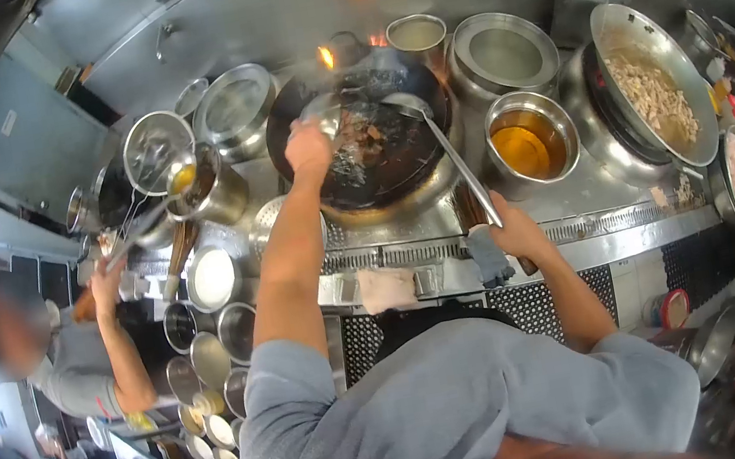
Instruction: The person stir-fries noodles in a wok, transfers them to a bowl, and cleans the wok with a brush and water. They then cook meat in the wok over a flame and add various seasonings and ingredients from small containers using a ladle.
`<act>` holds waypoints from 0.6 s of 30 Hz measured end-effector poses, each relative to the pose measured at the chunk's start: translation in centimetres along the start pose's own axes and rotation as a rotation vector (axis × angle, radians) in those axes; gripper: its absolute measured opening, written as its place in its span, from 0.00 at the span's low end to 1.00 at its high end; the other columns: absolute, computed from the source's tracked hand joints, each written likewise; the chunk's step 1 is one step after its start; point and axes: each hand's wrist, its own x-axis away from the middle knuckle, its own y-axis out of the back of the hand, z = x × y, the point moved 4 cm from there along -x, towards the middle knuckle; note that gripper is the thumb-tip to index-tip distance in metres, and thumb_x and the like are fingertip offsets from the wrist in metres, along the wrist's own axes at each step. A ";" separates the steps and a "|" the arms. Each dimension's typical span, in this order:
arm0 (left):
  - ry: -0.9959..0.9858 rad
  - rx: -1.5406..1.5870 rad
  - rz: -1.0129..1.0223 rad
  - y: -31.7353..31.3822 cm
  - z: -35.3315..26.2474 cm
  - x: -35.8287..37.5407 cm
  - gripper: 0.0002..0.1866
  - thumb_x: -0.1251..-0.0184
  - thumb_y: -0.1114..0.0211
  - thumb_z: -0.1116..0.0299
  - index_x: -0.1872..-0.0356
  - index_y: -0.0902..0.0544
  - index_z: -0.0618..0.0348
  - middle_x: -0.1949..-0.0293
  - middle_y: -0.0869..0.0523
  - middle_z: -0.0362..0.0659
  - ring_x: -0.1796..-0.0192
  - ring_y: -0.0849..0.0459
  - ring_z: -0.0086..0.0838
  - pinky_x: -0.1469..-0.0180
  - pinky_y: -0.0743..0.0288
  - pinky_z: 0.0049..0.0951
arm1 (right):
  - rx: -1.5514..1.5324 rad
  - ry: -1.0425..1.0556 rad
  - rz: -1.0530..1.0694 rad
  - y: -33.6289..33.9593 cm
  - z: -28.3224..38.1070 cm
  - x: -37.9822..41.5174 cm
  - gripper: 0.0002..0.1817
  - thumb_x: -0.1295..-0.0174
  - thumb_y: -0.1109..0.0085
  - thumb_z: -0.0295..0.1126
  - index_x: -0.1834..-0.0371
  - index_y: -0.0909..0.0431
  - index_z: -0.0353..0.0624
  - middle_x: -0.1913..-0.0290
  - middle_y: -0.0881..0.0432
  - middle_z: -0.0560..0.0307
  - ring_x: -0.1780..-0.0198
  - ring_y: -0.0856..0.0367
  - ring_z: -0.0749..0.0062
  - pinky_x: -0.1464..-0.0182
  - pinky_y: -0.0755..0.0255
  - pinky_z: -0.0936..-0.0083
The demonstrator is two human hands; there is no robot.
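Observation:
A large dark wok (397,176) sits on the burner in front of me, with brown pieces of food (361,138) and some steam in it. My left hand (310,149) is closed on the rim of a small metal bowl (327,117), which is tilted over the left side of the wok. The handle of a long ladle (458,161) is in my closed right hand (515,226), and its wooden end sticks out below. The ladle's head rests by the wok's far right side. A grey cloth (490,258) lies beside my right hand.
Flames (326,57) show behind the wok. To its right stand a pot of amber liquid (530,152), a lidded pot (504,56) and a tilted wok of pale chopped food (654,99). A co-worker (85,369) at left holds a long-handled tool near several containers.

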 end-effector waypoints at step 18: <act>0.927 1.881 -0.510 6.0 6.0 44.5 0.23 0.34 0.40 0.72 0.39 0.30 0.63 0.49 0.19 0.49 0.52 0.16 0.34 0.51 0.19 0.33 | -1.639 -0.274 1.130 -7.1 6.9 2.4 0.30 0.34 0.59 0.23 0.27 0.47 0.42 0.80 0.39 0.66 0.89 0.42 0.86 0.87 0.46 0.83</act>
